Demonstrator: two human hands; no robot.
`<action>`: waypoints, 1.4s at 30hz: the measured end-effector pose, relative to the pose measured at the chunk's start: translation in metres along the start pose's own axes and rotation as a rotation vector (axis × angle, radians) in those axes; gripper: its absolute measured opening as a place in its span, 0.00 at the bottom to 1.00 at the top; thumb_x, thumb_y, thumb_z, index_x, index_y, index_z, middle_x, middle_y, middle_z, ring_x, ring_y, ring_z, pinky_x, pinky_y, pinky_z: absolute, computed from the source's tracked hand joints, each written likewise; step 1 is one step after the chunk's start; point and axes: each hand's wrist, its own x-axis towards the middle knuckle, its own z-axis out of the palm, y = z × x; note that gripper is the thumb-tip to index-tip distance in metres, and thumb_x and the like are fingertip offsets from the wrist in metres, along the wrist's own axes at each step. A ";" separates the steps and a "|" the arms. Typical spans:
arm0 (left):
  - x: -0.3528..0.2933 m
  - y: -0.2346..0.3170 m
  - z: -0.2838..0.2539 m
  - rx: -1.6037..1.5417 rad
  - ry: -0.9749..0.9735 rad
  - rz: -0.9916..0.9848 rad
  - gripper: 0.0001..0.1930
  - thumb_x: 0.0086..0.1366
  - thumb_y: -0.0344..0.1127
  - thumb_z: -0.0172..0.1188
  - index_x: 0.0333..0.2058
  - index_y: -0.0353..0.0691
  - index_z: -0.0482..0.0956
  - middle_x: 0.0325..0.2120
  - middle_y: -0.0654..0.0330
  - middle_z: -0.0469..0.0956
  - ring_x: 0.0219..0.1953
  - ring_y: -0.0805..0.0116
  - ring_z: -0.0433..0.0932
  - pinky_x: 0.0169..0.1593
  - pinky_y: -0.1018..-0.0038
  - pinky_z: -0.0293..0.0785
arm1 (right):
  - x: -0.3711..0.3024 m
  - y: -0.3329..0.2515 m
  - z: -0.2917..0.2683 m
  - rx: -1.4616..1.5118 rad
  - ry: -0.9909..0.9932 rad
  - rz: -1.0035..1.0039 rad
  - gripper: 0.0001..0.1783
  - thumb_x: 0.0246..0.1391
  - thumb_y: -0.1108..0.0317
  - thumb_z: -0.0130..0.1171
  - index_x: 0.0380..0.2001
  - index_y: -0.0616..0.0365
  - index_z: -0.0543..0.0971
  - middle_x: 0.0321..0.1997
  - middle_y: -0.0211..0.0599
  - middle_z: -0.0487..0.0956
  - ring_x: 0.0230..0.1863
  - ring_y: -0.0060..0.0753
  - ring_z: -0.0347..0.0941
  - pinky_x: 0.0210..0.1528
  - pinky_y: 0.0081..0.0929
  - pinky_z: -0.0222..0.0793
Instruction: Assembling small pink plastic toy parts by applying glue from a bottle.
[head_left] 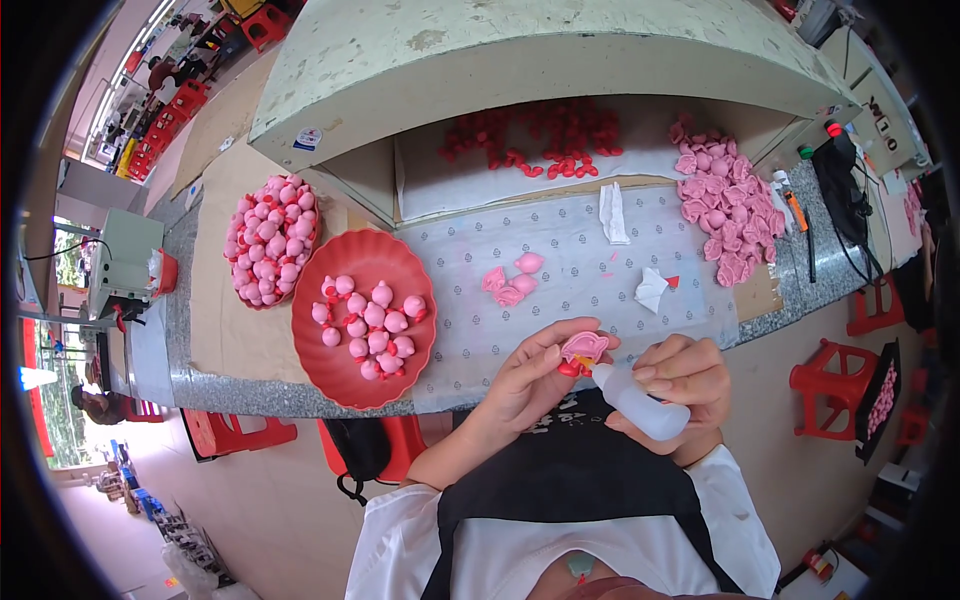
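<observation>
My left hand (532,372) pinches a small pink ruffled piece (585,346) between thumb and fingers, near the table's front edge. A red part (569,369) shows at the lower side of that piece. In my right hand (690,380) is a translucent white squeeze bottle (640,402), tilted so that its yellowish nozzle meets the pink piece at the red part. Whether anything flows out is too small to tell. Beyond my hands, a few loose pink pieces (512,284) lie on the printed white paper (450,340).
A red scalloped tray (310,270) holds several pink balls with red parts; a fuller basket (268,242) stands behind it. Pink ruffled pieces (735,215) heap at the right, red pieces (560,140) under the pale cabinet (550,50). Crumpled tissue (651,289) and folded white paper (614,213) lie nearby.
</observation>
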 end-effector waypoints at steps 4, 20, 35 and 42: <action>-0.001 -0.001 0.001 -0.004 0.007 0.010 0.24 0.54 0.41 0.51 0.47 0.35 0.61 0.43 0.46 0.66 0.43 0.59 0.68 0.49 0.67 0.60 | -0.001 -0.003 -0.002 -0.005 -0.037 0.040 0.25 0.24 0.74 0.69 0.29 0.56 0.66 0.29 0.35 0.66 0.25 0.27 0.67 0.27 0.20 0.66; 0.000 -0.002 0.001 -0.016 0.009 0.004 0.24 0.54 0.39 0.50 0.48 0.34 0.60 0.44 0.45 0.65 0.44 0.59 0.67 0.51 0.67 0.58 | -0.003 0.000 -0.006 -0.057 0.025 -0.021 0.27 0.19 0.73 0.71 0.28 0.56 0.67 0.27 0.35 0.70 0.21 0.27 0.69 0.18 0.18 0.64; -0.003 -0.004 0.003 0.029 0.016 0.038 0.24 0.54 0.38 0.50 0.48 0.32 0.60 0.44 0.45 0.65 0.48 0.60 0.63 0.53 0.67 0.54 | -0.007 -0.003 -0.007 -0.110 0.046 -0.015 0.27 0.20 0.72 0.71 0.29 0.56 0.68 0.25 0.34 0.69 0.21 0.28 0.69 0.18 0.18 0.64; -0.003 -0.004 0.002 0.015 -0.042 0.056 0.24 0.56 0.38 0.48 0.49 0.32 0.59 0.45 0.48 0.64 0.50 0.63 0.62 0.54 0.70 0.51 | -0.010 -0.006 -0.010 -0.097 0.019 0.031 0.22 0.27 0.72 0.68 0.28 0.57 0.66 0.28 0.35 0.66 0.25 0.27 0.65 0.26 0.19 0.64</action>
